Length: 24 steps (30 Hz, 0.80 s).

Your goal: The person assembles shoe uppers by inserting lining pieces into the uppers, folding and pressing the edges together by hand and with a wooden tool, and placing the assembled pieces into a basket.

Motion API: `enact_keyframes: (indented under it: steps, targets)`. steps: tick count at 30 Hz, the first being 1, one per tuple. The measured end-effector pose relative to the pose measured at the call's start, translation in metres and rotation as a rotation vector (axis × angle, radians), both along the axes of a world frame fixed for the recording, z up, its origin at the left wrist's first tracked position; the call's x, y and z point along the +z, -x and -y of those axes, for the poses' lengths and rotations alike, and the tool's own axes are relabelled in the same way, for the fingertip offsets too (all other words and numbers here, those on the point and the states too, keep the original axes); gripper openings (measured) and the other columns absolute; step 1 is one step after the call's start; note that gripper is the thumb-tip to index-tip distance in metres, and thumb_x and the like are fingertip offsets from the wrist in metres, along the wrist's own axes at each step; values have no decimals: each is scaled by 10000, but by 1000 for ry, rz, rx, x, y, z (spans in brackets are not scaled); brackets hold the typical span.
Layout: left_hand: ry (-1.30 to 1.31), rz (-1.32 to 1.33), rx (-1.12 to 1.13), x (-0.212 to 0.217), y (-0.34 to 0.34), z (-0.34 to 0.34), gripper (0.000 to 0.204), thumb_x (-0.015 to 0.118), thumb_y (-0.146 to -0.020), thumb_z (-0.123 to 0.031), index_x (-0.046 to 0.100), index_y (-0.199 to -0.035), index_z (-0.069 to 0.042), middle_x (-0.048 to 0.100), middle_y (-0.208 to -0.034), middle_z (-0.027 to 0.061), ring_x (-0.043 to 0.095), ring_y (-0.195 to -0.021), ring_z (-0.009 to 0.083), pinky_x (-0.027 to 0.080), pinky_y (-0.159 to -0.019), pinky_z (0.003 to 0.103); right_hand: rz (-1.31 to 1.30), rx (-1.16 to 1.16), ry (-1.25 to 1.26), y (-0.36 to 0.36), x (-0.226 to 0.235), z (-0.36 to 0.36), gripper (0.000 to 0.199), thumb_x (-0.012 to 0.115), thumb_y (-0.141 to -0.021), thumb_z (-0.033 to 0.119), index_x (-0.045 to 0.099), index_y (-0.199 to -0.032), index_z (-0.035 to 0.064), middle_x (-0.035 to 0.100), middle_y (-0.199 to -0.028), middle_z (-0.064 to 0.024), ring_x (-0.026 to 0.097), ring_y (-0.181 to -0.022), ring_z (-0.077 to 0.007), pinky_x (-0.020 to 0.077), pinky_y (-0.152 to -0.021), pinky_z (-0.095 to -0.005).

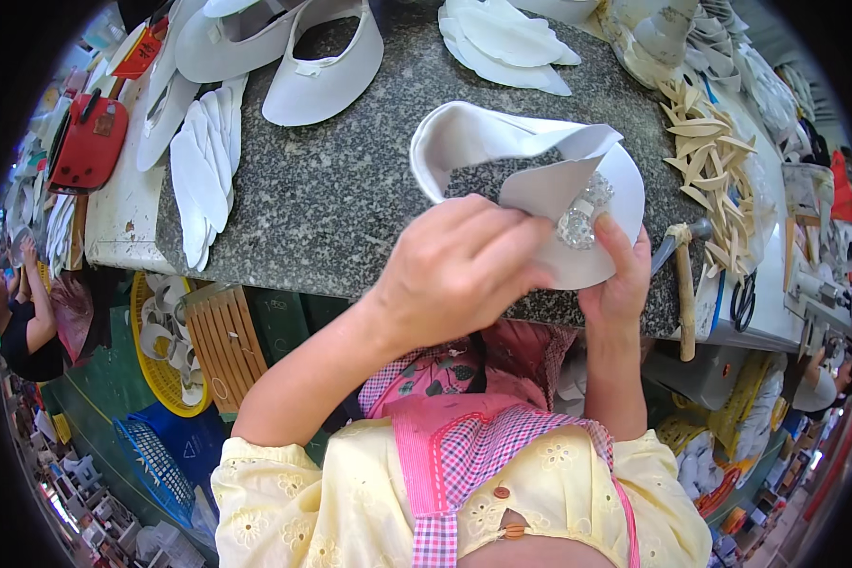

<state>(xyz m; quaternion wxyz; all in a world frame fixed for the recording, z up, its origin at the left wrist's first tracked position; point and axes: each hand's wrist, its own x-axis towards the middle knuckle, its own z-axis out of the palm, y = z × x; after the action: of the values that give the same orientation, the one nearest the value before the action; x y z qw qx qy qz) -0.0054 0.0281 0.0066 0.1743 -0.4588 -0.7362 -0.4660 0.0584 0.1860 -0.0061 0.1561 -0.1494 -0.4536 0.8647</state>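
Observation:
Over the front edge of the speckled stone slab (284, 204) I hold a white shoe upper (625, 185), its open back loop pointing to the far left. A cluster of clear sparkling rhinestones (577, 227) sits on its front part. My left hand (454, 265) is closed, its fingers bent at the upper's near left edge beside a folded flap. What its fingertips pinch is partly hidden. My right hand (620, 275) grips the rounded toe edge from the right, thumb on top near the rhinestones and fingers underneath.
More white uppers (327, 90) lie at the far left, with white flat pieces (204, 166) stacked nearby. Beige curved pieces (705, 161) are heaped at the right, near a hammer (684, 303) and black-handled scissors (743, 301). A yellow basket (147, 364) stands below; another person (33, 327) is at far left.

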Motion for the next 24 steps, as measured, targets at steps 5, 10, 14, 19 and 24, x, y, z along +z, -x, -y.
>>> enact_keyframes:
  steps: [5,10,14,19,24]
  targets:
    - [143,110,-47,-5,-5,1,233,678,-622,-104,611,-831,-27,554,-672,63,526,-613,237,432,-573,327,-135,-62,-33,-11,-15,6,408,566,-764,98,437,-1134,-16,537,-1050,-128,560,-928,-214,465,-798,-337]
    - [520,351,-393,18,20,6,117,581,-679,-40,576,-792,-9,568,-764,111,546,-767,271,421,-680,374,-319,411,-40,-11,-25,-32,664,580,-645,211,356,-1216,-45,486,-1141,-164,507,-1039,-280,409,-893,-362]
    - [432,149,-264,11,20,5,250,621,-612,-40,570,-855,-18,571,-779,98,547,-785,274,422,-704,379,-36,162,-20,-8,3,-11,511,577,-625,31,451,-1105,-87,553,-1021,-169,565,-937,-268,448,-839,-363]
    - [324,176,-70,5,-3,2,306,639,-567,-62,579,-866,-67,562,-831,46,527,-868,220,349,-789,372,-157,34,-25,-21,-17,4,501,560,-614,-53,455,-1104,-78,548,-1031,-165,559,-944,-268,449,-827,-382]
    - [790,77,-398,17,27,10,336,648,-588,-91,568,-914,-87,562,-862,36,520,-906,204,320,-873,398,-44,283,261,-12,-12,-5,562,582,-689,113,369,-1167,-91,523,-1079,-174,553,-967,-260,436,-862,-361]
